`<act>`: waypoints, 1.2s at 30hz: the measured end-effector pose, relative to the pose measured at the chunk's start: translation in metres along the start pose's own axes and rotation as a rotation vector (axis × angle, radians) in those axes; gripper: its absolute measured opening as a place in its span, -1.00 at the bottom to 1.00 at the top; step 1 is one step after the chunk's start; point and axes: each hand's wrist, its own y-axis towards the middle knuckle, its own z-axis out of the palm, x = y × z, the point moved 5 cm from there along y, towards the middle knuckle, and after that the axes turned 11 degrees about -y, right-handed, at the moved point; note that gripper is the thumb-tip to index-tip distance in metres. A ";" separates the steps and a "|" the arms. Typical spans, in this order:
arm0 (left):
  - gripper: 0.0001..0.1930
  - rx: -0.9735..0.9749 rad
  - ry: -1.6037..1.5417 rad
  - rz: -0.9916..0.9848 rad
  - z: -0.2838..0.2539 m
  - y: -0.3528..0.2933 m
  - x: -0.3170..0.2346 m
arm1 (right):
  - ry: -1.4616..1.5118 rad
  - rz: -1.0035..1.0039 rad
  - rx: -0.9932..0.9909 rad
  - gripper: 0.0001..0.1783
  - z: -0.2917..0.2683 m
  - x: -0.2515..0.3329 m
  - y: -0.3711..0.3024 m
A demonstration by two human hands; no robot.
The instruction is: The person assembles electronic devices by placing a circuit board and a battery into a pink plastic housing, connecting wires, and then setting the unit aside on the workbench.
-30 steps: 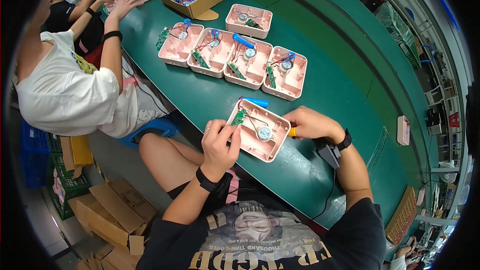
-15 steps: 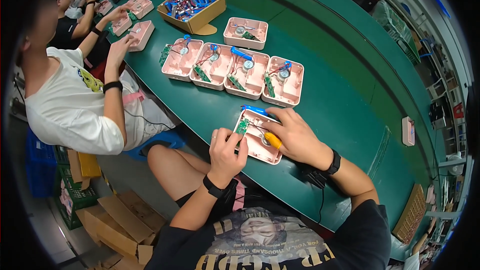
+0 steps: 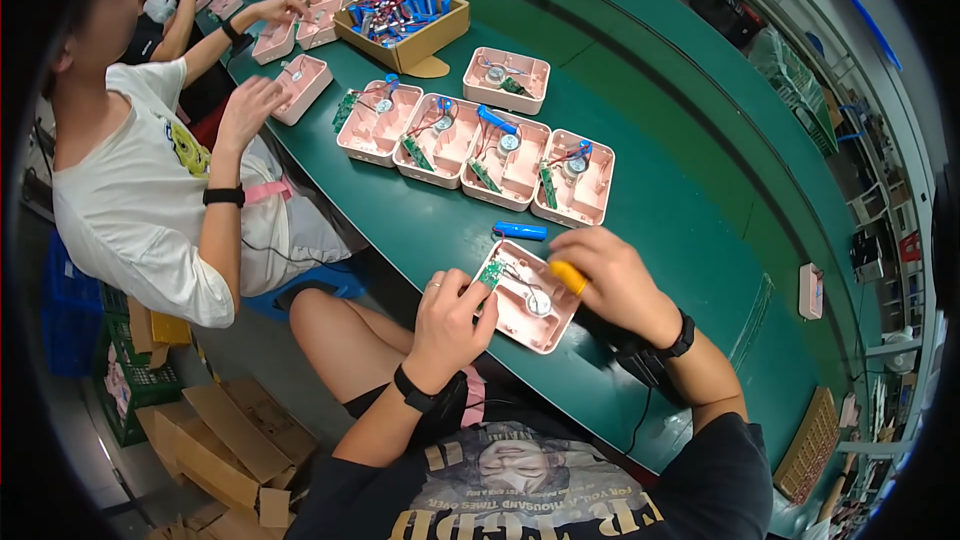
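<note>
In front of me a pale pink open plastic case [image 3: 520, 332] lies on the table's near edge. Inside it sits a round silver speaker [image 3: 538, 302] with thin wires. My left hand [image 3: 452, 325] pinches a small green circuit board [image 3: 491, 274] at the case's left side. My right hand [image 3: 620, 285] hovers over the right rim, thumb and fingers apart. A yellow cover-like piece [image 3: 568, 277] sits at its thumb; whether it is worn or held is unclear. Just beyond the case lies a blue cylindrical battery [image 3: 520, 231] with wires.
Several pink cases [image 3: 500, 175] with boards, speakers and blue batteries stand in a row beyond. A cardboard box [image 3: 425, 43] of blue batteries is at the back. Left of me a person [image 3: 150, 190] handles similar cases. Another pink case [image 3: 811, 290] is far right.
My right hand has lifted off the blue battery and the case's inside, baring the speaker. The left hand keeps its pinch. The whole view has shifted slightly.
</note>
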 end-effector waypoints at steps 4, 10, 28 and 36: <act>-0.93 0.065 -0.038 0.020 -0.013 -0.004 0.001 | 0.078 0.089 -0.005 -0.74 -0.002 -0.007 0.033; -0.94 0.051 -0.047 0.022 -0.011 -0.004 0.005 | -0.155 -0.007 0.154 -0.65 0.038 -0.023 0.060; -0.88 -0.031 -0.040 0.033 -0.007 -0.005 0.006 | -0.250 -0.014 0.007 -0.39 0.004 0.041 0.020; -0.91 -0.046 -0.048 0.023 -0.010 -0.007 0.008 | -0.281 -0.019 0.072 -0.45 0.009 0.041 0.011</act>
